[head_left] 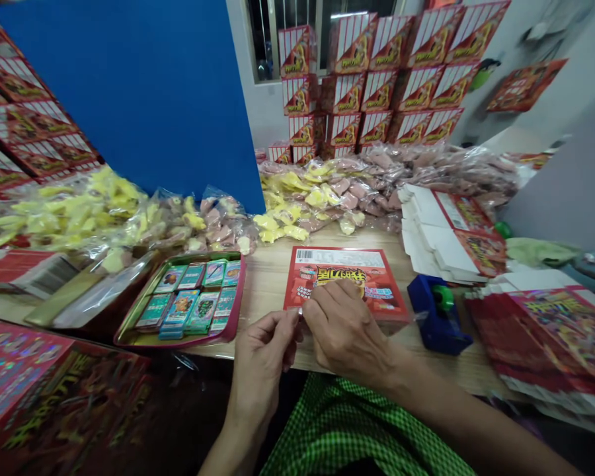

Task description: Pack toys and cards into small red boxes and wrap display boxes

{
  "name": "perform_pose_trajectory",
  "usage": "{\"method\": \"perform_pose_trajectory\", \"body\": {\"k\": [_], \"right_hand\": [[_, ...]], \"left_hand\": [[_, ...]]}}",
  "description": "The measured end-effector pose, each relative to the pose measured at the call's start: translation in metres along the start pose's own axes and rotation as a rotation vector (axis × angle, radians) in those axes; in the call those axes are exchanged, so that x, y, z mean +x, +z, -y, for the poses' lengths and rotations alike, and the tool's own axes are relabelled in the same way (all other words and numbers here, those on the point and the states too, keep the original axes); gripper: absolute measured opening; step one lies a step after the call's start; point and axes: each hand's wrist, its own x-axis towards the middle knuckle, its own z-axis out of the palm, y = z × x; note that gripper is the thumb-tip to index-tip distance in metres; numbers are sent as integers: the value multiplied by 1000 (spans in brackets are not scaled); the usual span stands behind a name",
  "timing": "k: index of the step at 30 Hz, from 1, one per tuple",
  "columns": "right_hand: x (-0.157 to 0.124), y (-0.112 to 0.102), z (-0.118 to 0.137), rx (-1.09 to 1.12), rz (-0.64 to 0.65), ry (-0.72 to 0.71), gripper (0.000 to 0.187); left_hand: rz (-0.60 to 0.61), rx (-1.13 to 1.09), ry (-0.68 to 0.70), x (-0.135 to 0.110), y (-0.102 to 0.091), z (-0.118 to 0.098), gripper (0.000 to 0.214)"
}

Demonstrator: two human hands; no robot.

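My left hand (pixel 262 357) is closed in a pinch at the near edge of a red printed box (pixel 387 291) with a barcode. A small shiny whitish bit shows at its fingertips, too small to name. Curled over the front of that box is my right hand (pixel 344 327), its fingertips meeting the left ones at the shiny bit; what it grips is hidden. Left of the hands, a pink-rimmed tin tray (pixel 242 281) holds several stacks of small cards (pixel 183 304). To the right stands a blue tape dispenser (pixel 434 317) with a green core.
Bagged yellow and pink pieces (pixel 322 188) are heaped along the table's back. Flattened cartons (pixel 441 231) and a stack of red printed packaging (pixel 550 330) lie at right. Boxes (pixel 347 86) are piled by the window. A blue panel (pixel 143 92) rises at back left.
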Motion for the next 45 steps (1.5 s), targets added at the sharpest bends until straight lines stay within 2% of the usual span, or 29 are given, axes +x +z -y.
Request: {"method": "perform_pose_trajectory", "body": {"k": [3, 11, 18, 23, 26, 28, 30, 34, 36, 39, 42, 45], "right_hand": [[1, 2, -2, -9, -2, 8, 33], [1, 1, -5, 100, 33, 62, 29], [14, -12, -12, 475, 289, 291, 13], [29, -17, -14, 359, 483, 221, 12], [32, -18, -11, 291, 501, 154, 23], [31, -16, -10, 298, 500, 162, 26], [30, -13, -11, 373, 508, 253, 24], [29, -9, -20, 628, 461, 536, 9], [29, -9, -24, 676, 413, 587, 8], [29, -13, -23, 629, 423, 474, 6], [30, -20, -17, 427, 484, 292, 8], [32, -25, -14, 266, 527, 190, 14]], "left_hand": [[-34, -62, 21, 3, 1, 3, 43], [-2, -109, 110, 5, 0, 6, 30], [1, 47, 238, 7, -4, 9, 21], [-30, 241, 377, 8, -3, 5, 17], [-41, 291, 449, 8, -2, 5, 13], [-52, 276, 455, 8, -2, 5, 12], [-56, 231, 447, 9, -2, 7, 12], [-43, 143, 424, 14, -5, 14, 12], [-46, 120, 421, 16, -6, 17, 11], [-53, 143, 440, 16, -7, 16, 11], [-66, 249, 507, 14, -6, 11, 9], [-69, 344, 585, 13, -6, 8, 9]]}}
